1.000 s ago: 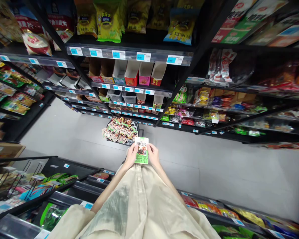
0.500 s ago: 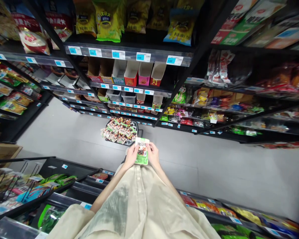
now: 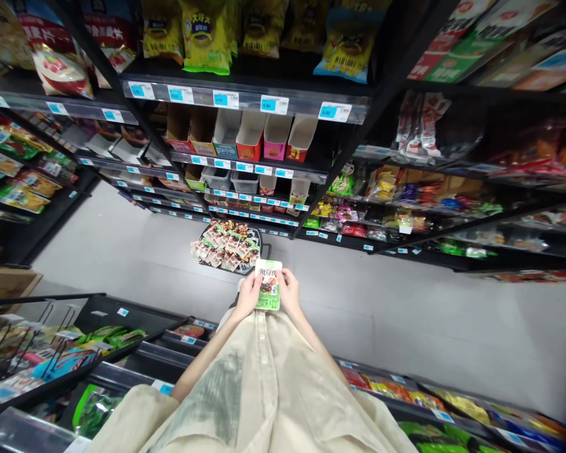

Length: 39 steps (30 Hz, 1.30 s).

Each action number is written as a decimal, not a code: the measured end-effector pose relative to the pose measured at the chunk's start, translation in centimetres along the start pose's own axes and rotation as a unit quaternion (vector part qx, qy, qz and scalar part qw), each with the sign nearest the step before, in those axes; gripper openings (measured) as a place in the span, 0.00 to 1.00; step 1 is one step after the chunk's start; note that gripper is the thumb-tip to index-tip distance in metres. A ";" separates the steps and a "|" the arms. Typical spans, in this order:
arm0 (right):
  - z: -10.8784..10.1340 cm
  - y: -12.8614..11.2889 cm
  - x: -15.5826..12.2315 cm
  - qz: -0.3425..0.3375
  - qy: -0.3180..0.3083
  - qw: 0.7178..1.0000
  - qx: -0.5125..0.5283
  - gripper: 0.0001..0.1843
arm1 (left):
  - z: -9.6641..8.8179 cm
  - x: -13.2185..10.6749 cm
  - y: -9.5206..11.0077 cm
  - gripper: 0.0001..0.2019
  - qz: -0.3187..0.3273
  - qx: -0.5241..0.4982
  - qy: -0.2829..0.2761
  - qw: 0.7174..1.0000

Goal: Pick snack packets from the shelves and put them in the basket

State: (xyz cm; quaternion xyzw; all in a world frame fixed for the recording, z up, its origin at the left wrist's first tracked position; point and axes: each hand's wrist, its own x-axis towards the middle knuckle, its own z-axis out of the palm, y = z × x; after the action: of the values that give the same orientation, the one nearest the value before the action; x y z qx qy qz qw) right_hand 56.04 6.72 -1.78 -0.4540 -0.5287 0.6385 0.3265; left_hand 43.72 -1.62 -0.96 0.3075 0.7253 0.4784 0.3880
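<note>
A green and white snack packet (image 3: 269, 286) with dark printed characters is held upright in front of my body, its printed face toward me. My left hand (image 3: 248, 293) pinches its left edge and my right hand (image 3: 289, 290) grips the right edge. Just beyond, a dark basket (image 3: 260, 237) on the floor is heaped with many small snack packets (image 3: 229, 246) in white, green and red. The pile hides most of the basket's inside.
Ahead stands a black shelf (image 3: 245, 88) with price tags, yellow snack bags (image 3: 205, 34) and open cardboard boxes (image 3: 249, 139). More packed shelves (image 3: 415, 189) run along the right. A low rack (image 3: 136, 352) is close behind me on the left. Grey floor (image 3: 349, 283) lies between.
The view has shifted very slightly. Both hands keep hold of the packet in nearly the same place, and the basket stays where it was.
</note>
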 end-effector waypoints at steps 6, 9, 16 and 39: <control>0.0 0.9 0.2 -0.003 0.005 1.000 -0.006 0.22 | 0.2 0.0 0.1 0.20 0.004 0.014 0.008 1.000; 0.0 1.1 0.4 0.010 0.011 1.000 0.010 0.23 | 0.3 0.2 -0.1 0.21 0.007 0.009 0.006 1.000; 0.2 0.5 0.6 0.047 0.032 0.997 0.051 0.23 | 0.7 0.4 -0.3 0.25 0.007 -0.043 -0.008 0.999; 0.3 0.7 0.5 0.037 0.031 0.998 0.034 0.29 | 0.8 0.5 -0.8 0.28 -0.040 -0.078 0.003 0.996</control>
State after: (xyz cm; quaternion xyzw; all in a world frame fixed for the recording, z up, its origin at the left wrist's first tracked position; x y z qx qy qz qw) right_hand 55.66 6.91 -2.61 -0.4813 -0.4791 0.6536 0.3341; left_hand 44.12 -1.12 -2.00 0.2457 0.6989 0.5184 0.4271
